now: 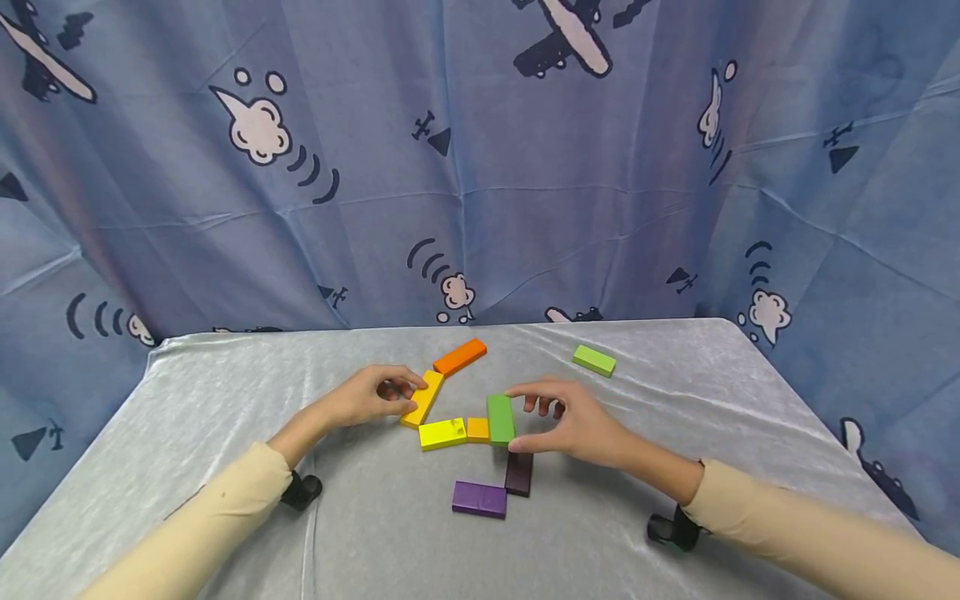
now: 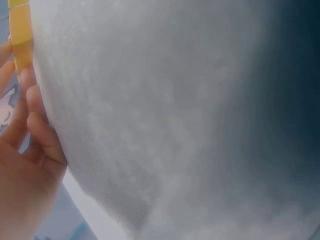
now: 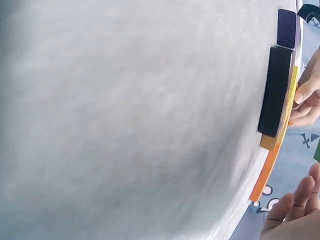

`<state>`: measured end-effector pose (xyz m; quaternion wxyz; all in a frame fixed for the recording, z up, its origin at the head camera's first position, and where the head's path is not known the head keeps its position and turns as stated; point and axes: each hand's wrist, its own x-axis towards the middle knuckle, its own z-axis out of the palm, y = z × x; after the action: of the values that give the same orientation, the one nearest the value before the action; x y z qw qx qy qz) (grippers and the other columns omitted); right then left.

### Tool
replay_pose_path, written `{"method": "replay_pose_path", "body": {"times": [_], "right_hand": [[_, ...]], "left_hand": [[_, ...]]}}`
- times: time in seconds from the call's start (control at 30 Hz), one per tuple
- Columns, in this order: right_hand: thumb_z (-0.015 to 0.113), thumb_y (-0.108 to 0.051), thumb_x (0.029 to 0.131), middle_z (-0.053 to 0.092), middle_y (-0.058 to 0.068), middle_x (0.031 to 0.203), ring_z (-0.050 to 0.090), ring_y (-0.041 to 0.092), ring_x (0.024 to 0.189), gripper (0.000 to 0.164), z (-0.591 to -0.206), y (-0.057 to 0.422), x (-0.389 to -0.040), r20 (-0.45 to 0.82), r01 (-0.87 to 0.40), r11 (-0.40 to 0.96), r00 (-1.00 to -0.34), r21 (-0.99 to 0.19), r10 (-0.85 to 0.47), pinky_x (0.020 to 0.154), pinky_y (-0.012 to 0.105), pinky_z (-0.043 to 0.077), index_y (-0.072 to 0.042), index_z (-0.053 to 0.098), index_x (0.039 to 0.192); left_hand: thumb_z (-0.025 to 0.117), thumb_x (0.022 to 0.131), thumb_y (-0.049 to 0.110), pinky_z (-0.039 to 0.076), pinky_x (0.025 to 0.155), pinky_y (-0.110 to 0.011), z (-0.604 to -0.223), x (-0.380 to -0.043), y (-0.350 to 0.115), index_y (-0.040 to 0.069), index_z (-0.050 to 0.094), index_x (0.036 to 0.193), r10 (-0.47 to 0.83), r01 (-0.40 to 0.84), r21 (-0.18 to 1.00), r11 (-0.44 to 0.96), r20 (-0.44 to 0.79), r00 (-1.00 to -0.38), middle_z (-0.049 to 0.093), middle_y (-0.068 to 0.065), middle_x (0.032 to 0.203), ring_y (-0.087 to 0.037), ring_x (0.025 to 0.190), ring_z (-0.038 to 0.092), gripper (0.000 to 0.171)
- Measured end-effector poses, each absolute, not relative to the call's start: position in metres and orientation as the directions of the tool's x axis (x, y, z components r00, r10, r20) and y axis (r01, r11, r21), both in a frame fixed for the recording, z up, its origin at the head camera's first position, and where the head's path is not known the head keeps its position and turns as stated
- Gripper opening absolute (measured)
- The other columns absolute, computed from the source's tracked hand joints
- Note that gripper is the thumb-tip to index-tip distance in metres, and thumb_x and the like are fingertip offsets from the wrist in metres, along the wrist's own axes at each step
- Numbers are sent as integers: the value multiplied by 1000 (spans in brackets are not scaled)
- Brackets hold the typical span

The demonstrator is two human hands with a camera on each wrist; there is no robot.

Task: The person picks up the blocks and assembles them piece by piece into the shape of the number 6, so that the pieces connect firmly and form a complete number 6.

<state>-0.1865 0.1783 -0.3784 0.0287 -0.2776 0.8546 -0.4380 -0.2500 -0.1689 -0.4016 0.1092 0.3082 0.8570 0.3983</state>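
Note:
My right hand (image 1: 577,421) pinches a green block (image 1: 500,419) between thumb and fingertips. In the right wrist view, that green block (image 3: 317,150) shows only at the edge, off the cloth. My left hand (image 1: 375,393) has its thumb and fingers on a golden-yellow block (image 1: 423,400), which lies slanted on the table; in the left wrist view the fingertips sit at the end of this block (image 2: 21,30). Around them lie an orange block (image 1: 460,357), a bright yellow block (image 1: 442,434), a light orange block (image 1: 477,430), a dark brown block (image 1: 519,474) and a purple block (image 1: 479,499).
A lime green block (image 1: 594,360) lies apart at the back right. Pale grey cloth (image 1: 375,533) covers the table. Behind it hangs a blue curtain (image 1: 375,250) printed with planes and clouds.

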Motion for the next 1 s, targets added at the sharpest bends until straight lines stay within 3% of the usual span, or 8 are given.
{"method": "replay_pose_path", "body": {"times": [0.27, 0.7, 1.0], "right_hand": [[92, -35, 74, 62, 6, 94, 54, 24, 85, 60, -379, 157, -190, 167, -466, 472, -821, -748, -545, 70, 33, 45, -19, 71, 128], [92, -31, 77, 62, 8, 91, 54, 26, 86, 56, -380, 116, -192, 163, -504, 410, -759, -760, -630, 73, 35, 44, -13, 72, 126], [92, -29, 77, 61, 11, 90, 53, 26, 84, 55, -381, 97, -192, 143, -499, 391, -738, -773, -659, 69, 30, 41, -11, 73, 125]], "left_hand": [[74, 94, 9, 50, 76, -34, -401, -251, -170, 3, 71, 122, 613, 439, 746, 501, 53, -789, 67, -5, 101, -20, 85, 59, 29], [73, 94, 10, 51, 77, -34, -401, -252, -170, 4, 71, 121, 621, 456, 738, 497, 65, -782, 68, -5, 101, -19, 86, 60, 27], [74, 94, 9, 51, 77, -34, -401, -251, -170, 4, 71, 120, 619, 448, 747, 491, 63, -783, 68, -5, 100, -19, 86, 61, 27]]}}
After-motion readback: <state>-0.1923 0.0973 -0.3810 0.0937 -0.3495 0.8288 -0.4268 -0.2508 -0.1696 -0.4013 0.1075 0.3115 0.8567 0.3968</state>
